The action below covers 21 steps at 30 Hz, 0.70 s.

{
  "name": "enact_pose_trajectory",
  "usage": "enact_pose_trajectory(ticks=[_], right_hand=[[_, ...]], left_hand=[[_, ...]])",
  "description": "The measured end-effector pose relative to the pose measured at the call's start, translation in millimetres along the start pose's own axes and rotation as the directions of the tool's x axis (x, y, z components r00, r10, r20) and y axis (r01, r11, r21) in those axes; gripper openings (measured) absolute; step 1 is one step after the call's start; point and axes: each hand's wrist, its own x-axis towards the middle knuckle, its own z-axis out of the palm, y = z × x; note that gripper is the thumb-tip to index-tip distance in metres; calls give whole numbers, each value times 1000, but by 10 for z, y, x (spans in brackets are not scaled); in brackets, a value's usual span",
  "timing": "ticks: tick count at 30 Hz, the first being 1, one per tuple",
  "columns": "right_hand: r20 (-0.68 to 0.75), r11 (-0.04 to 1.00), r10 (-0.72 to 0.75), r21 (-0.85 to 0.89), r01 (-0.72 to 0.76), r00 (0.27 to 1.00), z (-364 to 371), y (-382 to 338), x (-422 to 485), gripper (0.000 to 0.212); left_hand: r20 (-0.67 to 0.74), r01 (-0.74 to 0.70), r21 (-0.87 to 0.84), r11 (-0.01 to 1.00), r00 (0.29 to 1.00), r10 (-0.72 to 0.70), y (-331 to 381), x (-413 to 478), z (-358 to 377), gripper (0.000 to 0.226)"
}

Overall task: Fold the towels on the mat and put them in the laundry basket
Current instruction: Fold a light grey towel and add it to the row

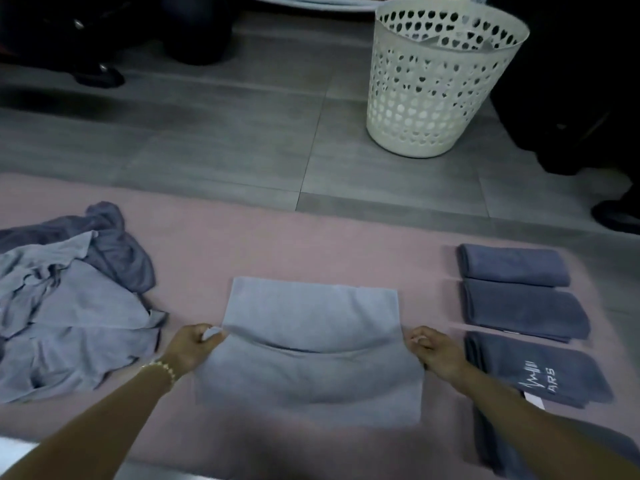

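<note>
On the pink mat [311,230], with the laundry basket [433,98] off it at 1 o'clock, the pale towel [311,368] lies half-folded at 6. It looks light and limp, so we pinch both fold ends, left hand [192,348] and right hand [434,353], fingers [417,341] curled on cloth.

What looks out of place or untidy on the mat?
Nothing is spilled or damaged. Only the heap of unfolded towels on the left of the mat looks messy, crumpled and overlapping.

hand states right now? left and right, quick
left hand: closed, pinching the left edge of the light grey towel.
right hand: closed, pinching the same towel's right edge.
</note>
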Motion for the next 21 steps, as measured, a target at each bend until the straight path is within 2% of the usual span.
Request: enact_pose_trajectory(ticks=[4,8,11,13,15,17,19,21], right_hand=[[-79,1000,-20,-14,19,997,48,106,585,21],[-126,999,-20,-51,13,992,75,83,1148,5],[-186,998,-15,-69,2,982,114,68,1461,25],[-237,998,26,-53,-39,971,148,57,1580,26],[-257,998,64,9,-63,964,170,33,1637,25],[-217,996,85,-3,-87,972,197,26,1656,32],[-214,996,86,-3,-89,973,206,54,1682,36],[-272,994,66,98,-40,960,201,97,1718,34]], left_hand=[[-37,-31,27,999,999,32,3,497,172,8],[-134,-6,-75,997,991,-4,19,991,314,21],[-148,27,-95,995,988,-41,65,1241,416,23],[-136,16,-29,999,990,-20,87,1349,476,18],[-165,-24,14,1000,986,26,73,1451,528,36],[-166,-17,0,1000,986,17,56,1497,565,43],[-181,-19,-63,998,984,7,65,1510,604,32],[-264,-40,-216,976,964,-18,98,1495,597,12]])
